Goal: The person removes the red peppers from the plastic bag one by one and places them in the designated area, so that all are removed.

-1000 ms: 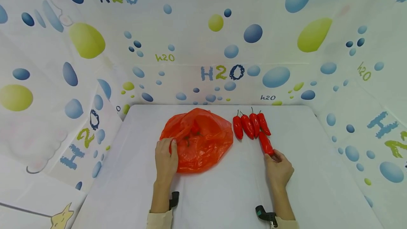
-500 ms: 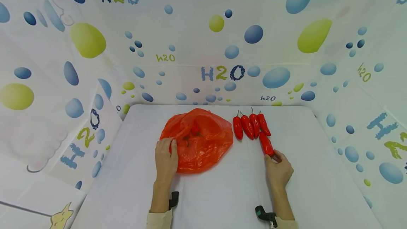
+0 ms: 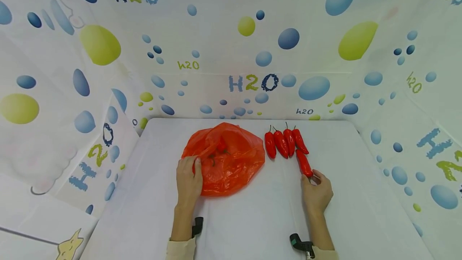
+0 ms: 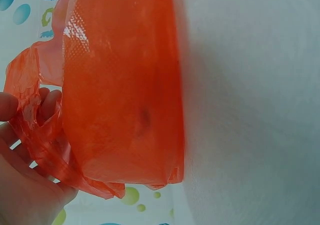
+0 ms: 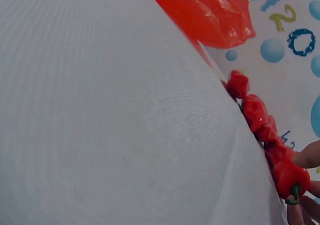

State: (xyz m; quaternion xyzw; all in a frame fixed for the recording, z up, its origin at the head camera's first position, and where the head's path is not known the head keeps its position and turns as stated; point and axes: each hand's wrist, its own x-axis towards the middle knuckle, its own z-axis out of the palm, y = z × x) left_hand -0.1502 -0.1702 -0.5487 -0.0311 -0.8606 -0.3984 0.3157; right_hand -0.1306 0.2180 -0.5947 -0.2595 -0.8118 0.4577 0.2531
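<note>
My left hand [image 3: 188,179] grips the near left edge of a thin orange-red plastic bag [image 3: 232,175]; in the left wrist view its folds bunch between thumb and fingers [image 4: 49,105]. Stems and red shapes show at the bag's mouth. On the right, my right hand [image 3: 318,192] pinches a red chili pepper [image 3: 304,163] by its stem end, thumb on one side and fingers on the other. That pepper's green stem [image 5: 294,194] points back toward the hand. Its far tip reaches the lower end of the rightmost pepper [image 3: 300,141] in a row of several.
The other red peppers [image 3: 280,143] lie side by side right of the bag, stems pointing away. All rests on a white table [image 3: 249,228]. A white sheet [image 3: 216,35] printed with blue and green spots surrounds the back and sides.
The pinched pepper has slid slightly to the right, and the lower end of the rightmost row pepper has shifted a little right too. My left hand and the bag stay put.
</note>
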